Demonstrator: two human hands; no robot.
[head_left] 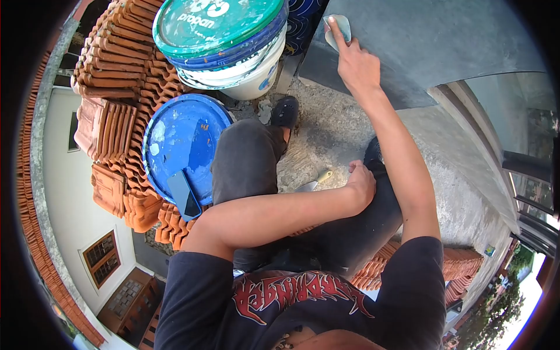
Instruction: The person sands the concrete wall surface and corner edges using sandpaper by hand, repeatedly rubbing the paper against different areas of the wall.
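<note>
While the right hand (357, 67) presses a pale pad (345, 28) against the grey panel (411, 46), its forefinger lies stretched along the pad and the other fingers appear to bend around the lower edge, pinching it. If that pinch loosens or pressure falls on one corner, the pad could skid or drop. The left hand (363, 184) rests by the right thigh (379, 207) with fingers loosely curled; whether they enclose anything cannot be told. A putty knife (322, 177) lies on the concrete (312, 125) between the legs, where a shifting foot might kick it. The phone (184, 195) sits at the rim of the blue lid (186, 131), so a bump from the nearby left knee (245, 154) could tip it off. Beyond stand a green lid (230, 32) marked "proban" and, under it, white buckets (256, 87); the lids hide whatever the containers hold.
</note>
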